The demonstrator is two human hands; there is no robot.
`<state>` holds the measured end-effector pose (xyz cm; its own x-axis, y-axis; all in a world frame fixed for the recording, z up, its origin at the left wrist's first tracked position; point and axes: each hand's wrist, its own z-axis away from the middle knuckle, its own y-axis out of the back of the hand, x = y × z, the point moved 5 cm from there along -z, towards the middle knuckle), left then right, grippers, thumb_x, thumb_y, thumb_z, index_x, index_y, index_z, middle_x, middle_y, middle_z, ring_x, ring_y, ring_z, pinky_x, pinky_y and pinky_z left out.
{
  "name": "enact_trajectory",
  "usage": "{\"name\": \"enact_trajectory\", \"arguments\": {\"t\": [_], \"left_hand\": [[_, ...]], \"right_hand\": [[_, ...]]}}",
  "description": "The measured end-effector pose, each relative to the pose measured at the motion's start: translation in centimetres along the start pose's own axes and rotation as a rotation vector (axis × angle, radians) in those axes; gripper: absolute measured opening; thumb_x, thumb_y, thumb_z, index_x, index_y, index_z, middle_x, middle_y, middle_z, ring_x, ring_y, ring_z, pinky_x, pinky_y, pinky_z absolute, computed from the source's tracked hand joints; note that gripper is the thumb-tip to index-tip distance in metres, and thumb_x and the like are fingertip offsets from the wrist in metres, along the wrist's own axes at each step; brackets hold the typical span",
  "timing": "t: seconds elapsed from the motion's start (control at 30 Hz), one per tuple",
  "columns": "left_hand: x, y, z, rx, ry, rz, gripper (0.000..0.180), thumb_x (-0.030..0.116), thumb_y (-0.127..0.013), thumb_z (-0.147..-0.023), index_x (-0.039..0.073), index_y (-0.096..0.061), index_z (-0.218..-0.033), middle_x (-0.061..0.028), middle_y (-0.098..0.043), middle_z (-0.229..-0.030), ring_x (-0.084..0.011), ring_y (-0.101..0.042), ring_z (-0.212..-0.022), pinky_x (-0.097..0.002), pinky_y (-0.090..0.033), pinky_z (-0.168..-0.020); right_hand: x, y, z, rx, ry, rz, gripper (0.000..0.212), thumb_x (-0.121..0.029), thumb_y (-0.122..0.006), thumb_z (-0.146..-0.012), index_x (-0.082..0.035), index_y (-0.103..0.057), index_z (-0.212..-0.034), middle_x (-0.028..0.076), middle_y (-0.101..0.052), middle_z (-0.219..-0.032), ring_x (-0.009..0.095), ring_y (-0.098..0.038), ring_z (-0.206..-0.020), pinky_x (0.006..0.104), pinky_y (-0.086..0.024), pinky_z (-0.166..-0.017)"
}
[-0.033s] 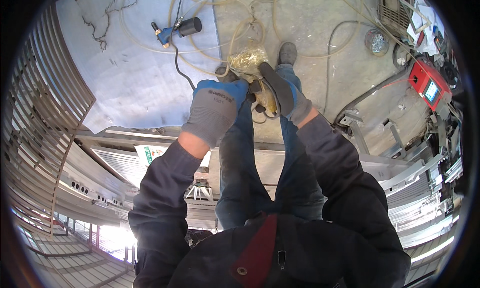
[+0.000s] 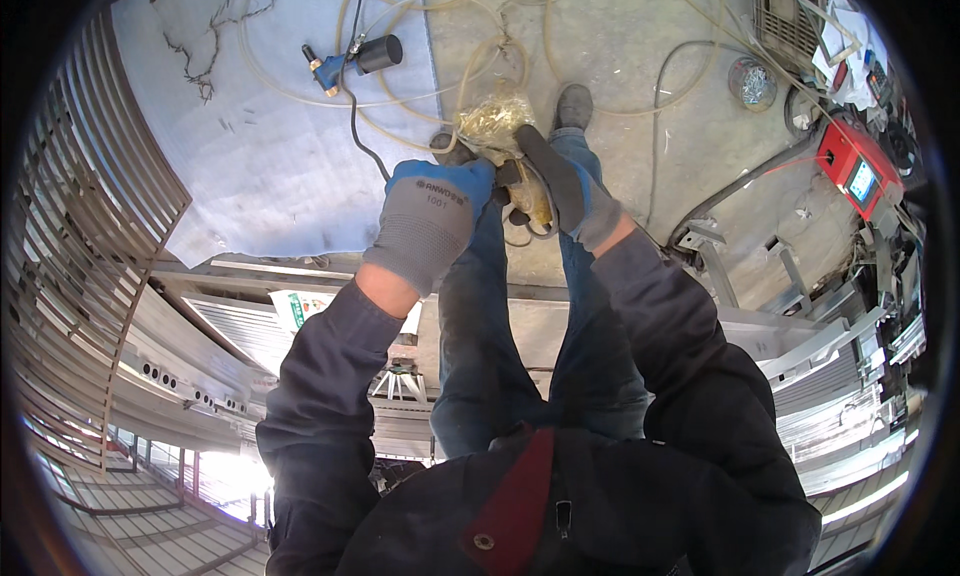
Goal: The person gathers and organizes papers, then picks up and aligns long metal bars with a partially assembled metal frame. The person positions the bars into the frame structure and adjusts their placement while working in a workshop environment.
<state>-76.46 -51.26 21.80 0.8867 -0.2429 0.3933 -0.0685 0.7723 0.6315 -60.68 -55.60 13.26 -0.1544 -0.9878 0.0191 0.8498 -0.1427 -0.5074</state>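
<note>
A clear plastic bag [image 2: 497, 119] of small gold-coloured pieces hangs between my hands, above my shoes. My left hand [image 2: 432, 216], in a grey and blue glove, is closed at the bag's gathered part, its fingertips mostly hidden. On the other side, my right hand [image 2: 570, 184], in a dark grey and blue glove, grips the bag with its fingers bent around it. A yellowish lower part of the bag [image 2: 538, 208] shows between the gloves, beside a thin dark loop.
A blue air tool with a black cylinder [image 2: 380, 53] lies on the pale sheet [image 2: 260, 166], with hoses around it. A tub of small metal parts [image 2: 752, 84] and a red machine with a screen [image 2: 860, 171] stand at right. Slatted metal frames [image 2: 95, 236] are at left.
My right hand has shifted very slightly against the bag. The left hand looks unmoved.
</note>
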Motion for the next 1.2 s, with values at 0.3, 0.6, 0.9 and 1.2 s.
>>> {"name": "enact_trajectory", "arguments": {"t": [0.3,0.6,0.9,1.2], "left_hand": [[1.4,1.9,0.2,-0.036,0.046,-0.046,0.022,0.026,-0.068,-0.092,0.014,-0.067,-0.111,-0.0084,-0.072,-0.083,-0.0281,-0.071,-0.079,-0.0435,-0.053,-0.08],[1.6,8.3,12.3,0.766,0.383,0.47,0.044,0.015,-0.071,-0.089,-0.001,-0.061,-0.129,-0.0166,-0.066,-0.123,-0.0357,-0.061,-0.118,-0.0467,-0.046,-0.104],[6.0,1.9,11.5,0.397,0.276,2.306,0.061,0.041,-0.035,-0.113,0.008,-0.023,-0.162,-0.0057,-0.04,-0.158,-0.0202,-0.043,-0.142,-0.0342,-0.04,-0.115],[7.9,13.5,20.2,0.362,-0.189,2.228,0.058,0.051,-0.04,-0.109,0.013,-0.041,-0.153,-0.0043,-0.056,-0.14,-0.0175,-0.059,-0.121,-0.0349,-0.048,-0.105]], "right_hand": [[1.5,-1.2,0.8,-0.098,0.013,-0.372,0.066,-0.065,-0.042,-0.101,-0.007,-0.063,-0.123,0.012,-0.071,-0.099,0.03,-0.07,-0.083,0.0476,-0.056,-0.068],[-1.4,-4.3,4.8,-0.213,0.18,-0.364,0.064,-0.061,-0.047,-0.103,-0.005,-0.06,-0.131,0.011,-0.07,-0.111,0.024,-0.069,-0.096,0.0388,-0.059,-0.085],[-0.3,-12.1,9.5,-0.228,0.279,-0.153,0.073,-0.068,-0.052,-0.097,-0.005,-0.06,-0.132,0.006,-0.069,-0.11,0.017,-0.067,-0.095,0.0295,-0.055,-0.08],[-4.2,-23.1,18.8,-0.07,0.417,0.049,0.062,-0.069,-0.05,-0.097,-0.01,-0.069,-0.101,0.004,-0.067,-0.079,0.017,-0.064,-0.064,0.0301,-0.049,-0.052]]}}
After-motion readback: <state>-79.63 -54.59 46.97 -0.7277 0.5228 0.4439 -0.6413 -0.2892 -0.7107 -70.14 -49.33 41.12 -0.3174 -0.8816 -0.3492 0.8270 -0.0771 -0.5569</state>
